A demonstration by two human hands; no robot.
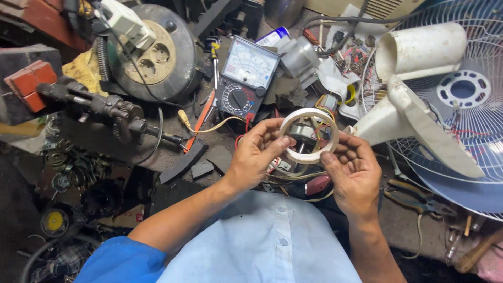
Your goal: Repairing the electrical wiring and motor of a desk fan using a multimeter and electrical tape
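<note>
Both of my hands hold a roll of pale tape (pixel 293 118) upright above the cluttered bench. My left hand (pixel 257 154) pinches its left rim between thumb and fingers. My right hand (pixel 353 170) grips the right and lower edge of the roll. Through the roll's hole I see a small metal motor part (pixel 303 133) with coloured wires. An analog multimeter (pixel 245 78) with a dial and needle scale lies just behind my left hand.
White fan blades (pixel 414 112) and a wire fan guard (pixel 471 89) lie at the right. Pliers (pixel 416 199) rest near my right wrist. A round extension cord reel (pixel 154 52) sits at the back left, a dark metal tool (pixel 99 107) at the left.
</note>
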